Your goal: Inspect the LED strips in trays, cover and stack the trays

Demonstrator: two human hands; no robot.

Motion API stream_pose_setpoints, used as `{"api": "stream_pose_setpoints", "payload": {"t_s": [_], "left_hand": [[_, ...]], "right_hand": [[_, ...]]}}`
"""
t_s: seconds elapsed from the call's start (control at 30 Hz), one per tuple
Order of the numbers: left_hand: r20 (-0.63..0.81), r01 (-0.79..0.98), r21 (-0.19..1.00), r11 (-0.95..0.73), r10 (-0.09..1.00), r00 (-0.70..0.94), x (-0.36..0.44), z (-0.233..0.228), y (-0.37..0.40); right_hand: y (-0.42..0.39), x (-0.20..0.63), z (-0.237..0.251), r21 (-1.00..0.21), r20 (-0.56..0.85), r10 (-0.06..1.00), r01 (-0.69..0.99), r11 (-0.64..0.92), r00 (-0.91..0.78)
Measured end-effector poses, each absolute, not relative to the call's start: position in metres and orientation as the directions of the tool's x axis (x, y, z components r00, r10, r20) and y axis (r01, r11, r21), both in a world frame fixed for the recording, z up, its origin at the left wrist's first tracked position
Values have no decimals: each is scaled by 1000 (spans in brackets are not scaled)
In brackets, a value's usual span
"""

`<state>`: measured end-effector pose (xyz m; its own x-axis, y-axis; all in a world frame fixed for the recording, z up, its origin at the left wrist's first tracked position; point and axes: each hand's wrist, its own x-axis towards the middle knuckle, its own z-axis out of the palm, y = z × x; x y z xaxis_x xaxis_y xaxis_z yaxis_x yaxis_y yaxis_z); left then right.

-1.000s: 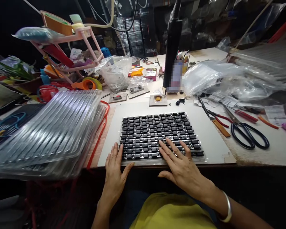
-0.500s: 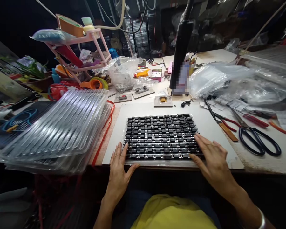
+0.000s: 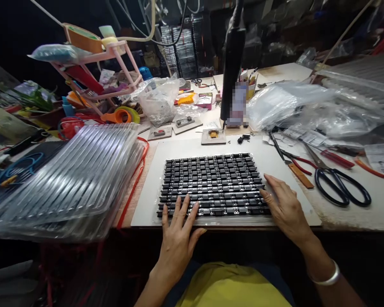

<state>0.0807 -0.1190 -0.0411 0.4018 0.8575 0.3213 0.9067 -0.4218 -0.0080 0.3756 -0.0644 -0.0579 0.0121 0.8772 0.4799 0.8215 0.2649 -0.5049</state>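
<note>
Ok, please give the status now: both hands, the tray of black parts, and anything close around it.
Left hand flat on tray of black parts, near edge. Right hand at tray's right edge. Both open, holding nothing. Scissors right, clear tray stack left, both apart.

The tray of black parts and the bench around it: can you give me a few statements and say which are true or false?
1. Both hands rest on the tray of black parts. True: left hand at its near edge, right hand at its right end.
2. The scissors lie left of the tray. False: they lie to its right.
3. A stack of clear trays sits left of the white board. True.
4. The right hand holds the scissors. False: it holds nothing.
5. The right wrist wears a bangle. True.
</note>
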Motion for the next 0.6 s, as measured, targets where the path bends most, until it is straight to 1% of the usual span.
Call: {"api": "stream_pose_setpoints", "payload": {"t_s": [0.07,0.13,0.23,0.33,0.4,0.5,0.53,0.6], "left_hand": [[339,904,31,-427,855,392,80,-39,-120],[365,911,95,-402,865,344,73,-37,-118],[389,933,203,-296,899,200,53,-38,-106],[356,950,248,-191,930,94,29,-48,-91],[303,952,248,-180,948,101,16,-56,-86],[244,946,238,-221,956,162,6,-62,-87],[228,941,250,-228,958,172,4,-61,-88],[208,923,317,-217,966,155,0,-56,-88]], "right_hand": [[-66,375,-57,-505,497,867,819,273,17],[-68,375,-56,-532,494,869,802,272,33],[-70,376,-53,-575,486,872,774,267,60],[-70,376,-53,-591,494,866,761,269,78],[-70,376,-53,-590,498,863,761,268,82],[-70,376,-53,-586,502,861,763,272,79],[-70,376,-53,-586,503,861,762,274,78],[-70,376,-52,-587,502,862,762,274,76]]}}
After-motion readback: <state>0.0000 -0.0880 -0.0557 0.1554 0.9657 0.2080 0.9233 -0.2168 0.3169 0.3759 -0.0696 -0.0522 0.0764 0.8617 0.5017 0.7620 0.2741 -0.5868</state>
